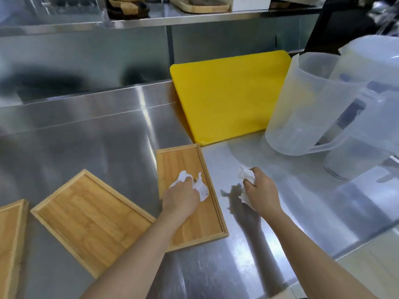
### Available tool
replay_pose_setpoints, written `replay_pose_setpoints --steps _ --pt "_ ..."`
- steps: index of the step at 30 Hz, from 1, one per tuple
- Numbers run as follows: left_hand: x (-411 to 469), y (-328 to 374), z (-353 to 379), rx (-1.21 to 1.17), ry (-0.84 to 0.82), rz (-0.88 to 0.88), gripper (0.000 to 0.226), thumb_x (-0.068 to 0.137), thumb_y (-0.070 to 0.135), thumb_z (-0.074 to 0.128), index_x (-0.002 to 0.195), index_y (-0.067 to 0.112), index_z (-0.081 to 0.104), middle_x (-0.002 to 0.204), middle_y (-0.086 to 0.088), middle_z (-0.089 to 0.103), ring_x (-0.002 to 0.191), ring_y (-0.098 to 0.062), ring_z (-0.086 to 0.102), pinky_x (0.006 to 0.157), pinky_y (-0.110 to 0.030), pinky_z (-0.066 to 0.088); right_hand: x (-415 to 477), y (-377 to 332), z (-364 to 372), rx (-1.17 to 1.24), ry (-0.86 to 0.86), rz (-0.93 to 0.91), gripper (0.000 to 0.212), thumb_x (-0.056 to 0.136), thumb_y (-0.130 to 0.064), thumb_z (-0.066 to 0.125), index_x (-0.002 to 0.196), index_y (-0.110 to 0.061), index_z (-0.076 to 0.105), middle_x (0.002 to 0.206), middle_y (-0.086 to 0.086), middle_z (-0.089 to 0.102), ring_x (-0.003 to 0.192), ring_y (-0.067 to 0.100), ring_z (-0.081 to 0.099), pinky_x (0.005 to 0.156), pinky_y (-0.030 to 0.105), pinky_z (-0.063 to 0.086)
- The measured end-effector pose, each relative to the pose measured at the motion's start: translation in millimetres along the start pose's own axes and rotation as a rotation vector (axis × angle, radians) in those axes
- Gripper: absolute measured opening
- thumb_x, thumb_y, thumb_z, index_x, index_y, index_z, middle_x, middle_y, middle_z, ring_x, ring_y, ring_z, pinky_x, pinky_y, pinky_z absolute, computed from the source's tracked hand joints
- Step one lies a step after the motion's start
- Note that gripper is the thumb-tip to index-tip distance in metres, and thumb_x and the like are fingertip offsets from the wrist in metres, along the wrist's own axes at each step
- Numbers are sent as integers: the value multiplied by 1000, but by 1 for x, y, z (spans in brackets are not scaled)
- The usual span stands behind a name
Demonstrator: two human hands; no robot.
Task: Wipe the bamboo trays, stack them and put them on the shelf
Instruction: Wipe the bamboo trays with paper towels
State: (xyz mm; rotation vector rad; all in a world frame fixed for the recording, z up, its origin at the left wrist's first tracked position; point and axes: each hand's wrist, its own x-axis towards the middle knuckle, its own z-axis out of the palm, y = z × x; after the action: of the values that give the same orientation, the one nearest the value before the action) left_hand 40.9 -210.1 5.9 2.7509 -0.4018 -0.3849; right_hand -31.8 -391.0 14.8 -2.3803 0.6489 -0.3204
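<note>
Three bamboo trays lie on the steel counter. My left hand presses a crumpled white paper towel onto the floor of the right tray. A second tray lies left of it, and a third tray is cut off by the left edge. My right hand hovers over the counter just right of the right tray, closed around another wad of white paper towel. The steel shelf runs across the back, above the counter.
A yellow cutting board leans against the back wall behind the right tray. Two clear plastic pitchers stand at the right. On the shelf sit more wooden trays, a white box and a clear container. The counter's edge runs diagonally at lower right.
</note>
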Motion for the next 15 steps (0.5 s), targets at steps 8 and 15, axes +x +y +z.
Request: replay_pose_setpoints --steps 8,15 --pt "-40 30 -8 -113 -53 115 15 92 27 38 85 23 52 124 -1 61 79 -23 53 58 -27 35 -51 21 -38 59 115 106 5 82 -7 46 80 -12 46 65 3 50 65 31 48 53 34 33" --pt "-82 63 8 -186 -56 361 20 87 26 40 87 11 54 86 -8 62 78 -32 54 66 -36 42 -131 52 -78 17 230 308 15 84 -8 45 96 -6 53 75 5 52 70 27 47 60 34 33"
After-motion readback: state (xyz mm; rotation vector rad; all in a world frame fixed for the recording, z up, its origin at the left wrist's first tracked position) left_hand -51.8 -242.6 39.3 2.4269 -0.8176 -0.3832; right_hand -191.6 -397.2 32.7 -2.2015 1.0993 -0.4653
